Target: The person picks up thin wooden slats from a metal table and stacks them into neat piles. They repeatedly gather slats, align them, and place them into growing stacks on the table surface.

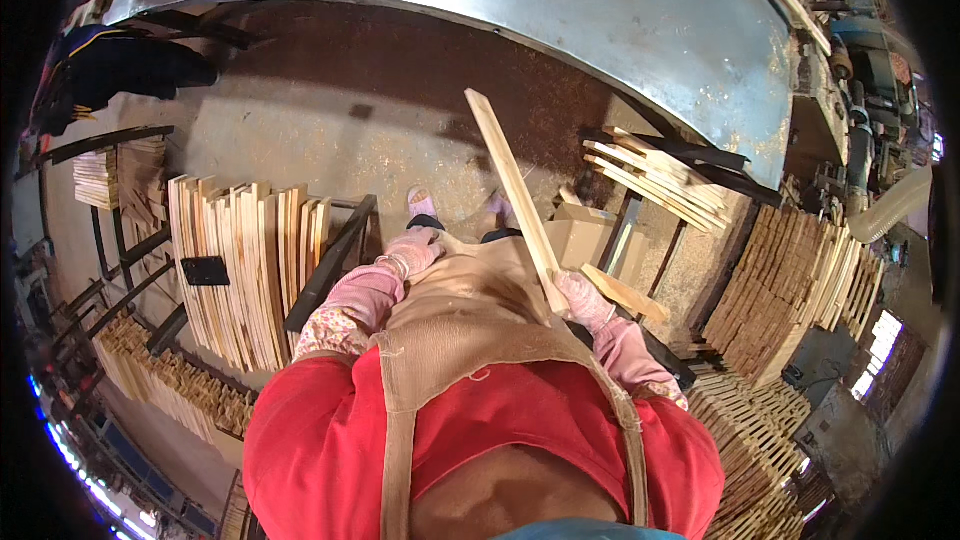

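Observation:
My right hand (584,300), in a pale pink glove, grips the lower end of a long, narrow wooden slat (512,190). The slat slants up and away to the left, its far end toward the metal table. Just right of that hand lies a second wooden piece (628,294), at the edge of a cardboard box (590,238). My left hand (416,248), also gloved, rests on my tan apron (465,285) with its fingers stretched out and holds nothing. Both forearms are in pink patterned sleeve covers.
A metal-topped table (600,0) spans the far side. On my left, a rack holds upright slats (245,270) with a dark phone-like object (205,271) on them. Loose slats (660,180) and stacked boards (770,285) stand on the right. A dark frame bar (330,265) juts near my left arm.

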The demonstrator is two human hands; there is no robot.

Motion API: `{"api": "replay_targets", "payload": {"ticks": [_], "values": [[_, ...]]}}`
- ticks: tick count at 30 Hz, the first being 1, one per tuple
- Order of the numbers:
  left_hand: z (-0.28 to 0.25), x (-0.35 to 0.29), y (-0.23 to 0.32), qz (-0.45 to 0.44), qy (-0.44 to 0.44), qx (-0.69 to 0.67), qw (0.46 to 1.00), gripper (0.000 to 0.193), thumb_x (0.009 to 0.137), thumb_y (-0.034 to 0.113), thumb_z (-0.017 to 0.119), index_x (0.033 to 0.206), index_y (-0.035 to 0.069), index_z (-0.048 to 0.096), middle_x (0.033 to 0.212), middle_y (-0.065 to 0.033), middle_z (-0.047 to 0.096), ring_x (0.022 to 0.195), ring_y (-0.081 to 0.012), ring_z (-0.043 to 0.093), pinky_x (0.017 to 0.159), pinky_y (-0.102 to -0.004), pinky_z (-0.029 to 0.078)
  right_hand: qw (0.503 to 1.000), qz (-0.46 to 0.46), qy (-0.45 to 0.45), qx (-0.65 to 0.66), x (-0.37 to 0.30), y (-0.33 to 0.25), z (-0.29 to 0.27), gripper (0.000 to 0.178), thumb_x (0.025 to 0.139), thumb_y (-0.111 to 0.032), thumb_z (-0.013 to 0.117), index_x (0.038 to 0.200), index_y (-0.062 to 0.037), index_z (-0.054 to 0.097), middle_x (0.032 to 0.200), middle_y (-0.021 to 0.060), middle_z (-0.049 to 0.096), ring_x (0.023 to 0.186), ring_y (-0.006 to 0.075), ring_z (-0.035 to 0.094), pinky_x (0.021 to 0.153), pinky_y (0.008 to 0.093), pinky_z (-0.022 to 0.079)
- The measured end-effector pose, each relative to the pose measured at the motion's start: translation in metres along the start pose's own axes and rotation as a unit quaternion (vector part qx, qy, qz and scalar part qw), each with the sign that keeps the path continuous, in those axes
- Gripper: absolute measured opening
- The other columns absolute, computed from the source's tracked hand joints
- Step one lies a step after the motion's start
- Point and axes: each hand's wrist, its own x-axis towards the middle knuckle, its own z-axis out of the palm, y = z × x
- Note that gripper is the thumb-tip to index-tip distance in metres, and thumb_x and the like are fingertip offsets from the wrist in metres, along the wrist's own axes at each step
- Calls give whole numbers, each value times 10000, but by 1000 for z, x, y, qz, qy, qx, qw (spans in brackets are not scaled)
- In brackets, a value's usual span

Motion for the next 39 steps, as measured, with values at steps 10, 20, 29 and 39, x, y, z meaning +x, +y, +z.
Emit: {"api": "replay_targets", "payload": {"ticks": [10,20,29,39], "values": [[-92,-53,59,190,94,-455,865,465,1082,295,630,1453,15,606,1470,-166,657,1329,-294,625,1155,-436,481,953,-125,53,-272,-21,-140,77,582,931,-419,851,1295,14,715,991,57,757,854,128,674,773,319,559],[-208,-64,199,203,258,-501,801,446,974,206,700,1372,25,610,1181,-115,700,1106,-219,626,1015,-420,526,961,-225,-43,-157,17,-235,99,485,1007,-296,780,1363,11,657,1163,71,747,1020,175,715,892,351,599],[-364,8,225,145,358,-597,703,446,941,48,613,1380,-7,556,1037,-96,678,944,-220,678,879,-386,595,708,-355,168,-587,101,-535,-6,742,954,-507,720,1560,-110,556,1459,215,664,1365,384,610,1132,472,495],[-459,94,325,85,328,-640,690,580,916,18,571,1492,8,496,1046,-112,680,902,-242,694,855,-384,597,564,-377,403,-615,210,-832,-175,783,857,-403,804,1538,-146,514,1442,178,633,1380,398,559,1145,490,468]]}}
